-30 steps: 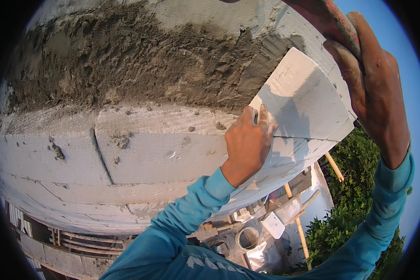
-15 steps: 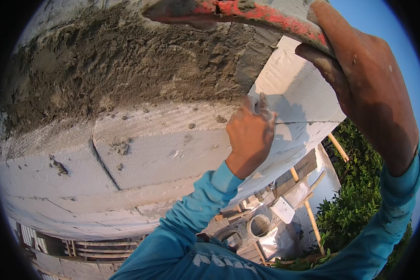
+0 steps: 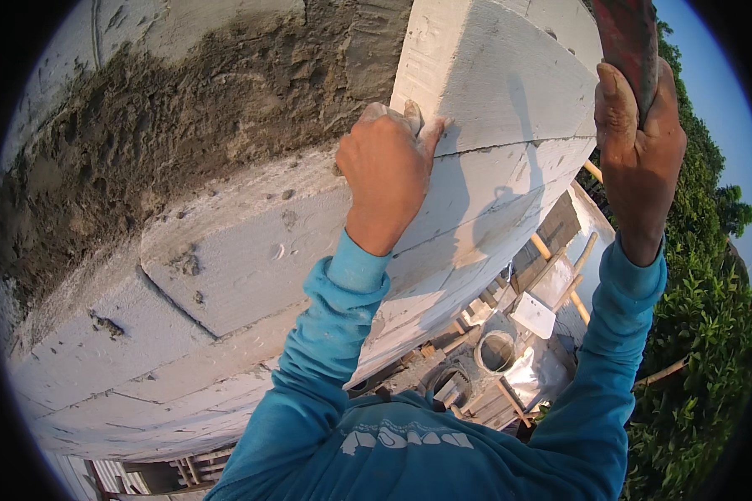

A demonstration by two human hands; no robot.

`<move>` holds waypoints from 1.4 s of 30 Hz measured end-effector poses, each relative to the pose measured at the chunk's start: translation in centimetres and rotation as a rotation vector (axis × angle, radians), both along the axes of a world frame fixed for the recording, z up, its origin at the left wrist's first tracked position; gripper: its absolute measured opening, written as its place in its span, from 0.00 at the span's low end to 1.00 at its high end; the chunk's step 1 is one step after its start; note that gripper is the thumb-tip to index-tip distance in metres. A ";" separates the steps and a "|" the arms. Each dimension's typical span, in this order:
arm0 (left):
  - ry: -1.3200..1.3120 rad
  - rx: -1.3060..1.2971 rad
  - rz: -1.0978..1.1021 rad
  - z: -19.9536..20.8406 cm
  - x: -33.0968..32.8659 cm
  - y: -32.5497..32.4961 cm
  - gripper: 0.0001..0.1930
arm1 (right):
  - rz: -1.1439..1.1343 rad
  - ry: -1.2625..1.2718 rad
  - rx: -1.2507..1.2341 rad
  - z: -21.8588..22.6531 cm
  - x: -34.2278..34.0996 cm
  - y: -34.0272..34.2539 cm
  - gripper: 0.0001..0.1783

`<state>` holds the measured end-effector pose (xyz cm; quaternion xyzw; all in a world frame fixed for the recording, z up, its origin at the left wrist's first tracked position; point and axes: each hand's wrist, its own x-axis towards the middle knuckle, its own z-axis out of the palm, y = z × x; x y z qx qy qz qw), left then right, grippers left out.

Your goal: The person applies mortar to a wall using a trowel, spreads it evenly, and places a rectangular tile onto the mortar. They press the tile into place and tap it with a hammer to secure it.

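Observation:
My left hand [image 3: 384,179] is curled against the lower corner of a white block [image 3: 501,79] at the end of the wall top, fingers bent over its edge and thumb on its side face. Beside it, a bed of wet grey-brown mortar [image 3: 184,117] runs along the top of the white block wall [image 3: 251,275]. On the right, my right hand [image 3: 643,150] is closed around a long red, mortar-stained tool [image 3: 631,42]; its upper part passes out of view, so I cannot tell its kind.
Far below the wall are a round bucket [image 3: 495,351], a white rectangular panel [image 3: 533,315], bamboo poles [image 3: 581,307] and planks. Leafy green trees [image 3: 693,334] fill the right side. Mortar crumbs [image 3: 188,263] stick to the wall.
My right hand has lowered and turned, swinging the red tool from lying across the mortar to upright at the right. The view has shifted; my left hand stays at the block's corner.

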<state>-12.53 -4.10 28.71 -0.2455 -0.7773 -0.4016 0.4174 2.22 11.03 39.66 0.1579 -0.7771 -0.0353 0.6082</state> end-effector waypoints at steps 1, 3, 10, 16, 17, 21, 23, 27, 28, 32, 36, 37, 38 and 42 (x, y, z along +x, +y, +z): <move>-0.006 0.004 -0.053 -0.2 -0.9 -0.6 0.20 | 0.119 0.090 -0.208 -2.5 -0.9 0.2 0.15; -0.002 0.027 -0.205 0.5 -1.0 0.0 0.21 | 0.415 0.313 -0.546 -5.3 -0.4 0.9 0.22; -0.059 0.056 -0.312 1.6 -1.3 -0.1 0.21 | 0.602 0.306 -0.974 -15.0 -8.9 4.4 0.22; -0.067 0.030 -0.262 0.9 -1.2 -0.3 0.20 | 0.533 -0.025 -1.067 -15.9 -9.2 4.7 0.17; -0.073 0.037 -0.249 1.0 -1.1 -0.3 0.20 | 0.575 0.007 -1.101 -15.7 -8.9 4.2 0.17; -0.028 0.076 -0.253 0.4 -1.4 0.2 0.19 | 0.657 0.422 -1.138 -15.5 -7.9 3.4 0.20; 0.049 0.101 -0.245 0.7 -0.9 0.6 0.19 | 0.593 0.517 -1.060 -16.2 -7.6 4.2 0.21; -0.017 0.052 -0.228 1.4 -0.7 0.7 0.18 | 0.230 0.155 -0.896 -18.1 -12.1 7.2 0.19; -0.020 0.052 -0.225 1.5 -0.6 0.6 0.18 | 0.193 0.101 -0.881 -18.4 -11.7 7.5 0.19; -0.046 0.048 -0.213 1.0 -0.5 0.2 0.18 | 0.485 0.061 -1.185 -17.0 -7.9 3.7 0.17; -0.008 0.126 -0.220 0.4 -0.7 0.8 0.19 | 0.612 0.331 -1.217 -17.8 -8.0 3.4 0.18; 0.015 0.121 -0.212 0.9 -0.8 1.0 0.18 | 0.637 0.396 -1.219 -18.1 -8.7 3.7 0.18; 0.031 0.117 -0.217 1.3 -0.5 1.5 0.18 | 0.355 0.310 -1.066 -19.2 -10.7 5.7 0.21; 0.004 0.107 -0.192 0.9 0.3 0.1 0.17 | 0.436 -0.006 -1.316 -18.1 -9.3 2.8 0.26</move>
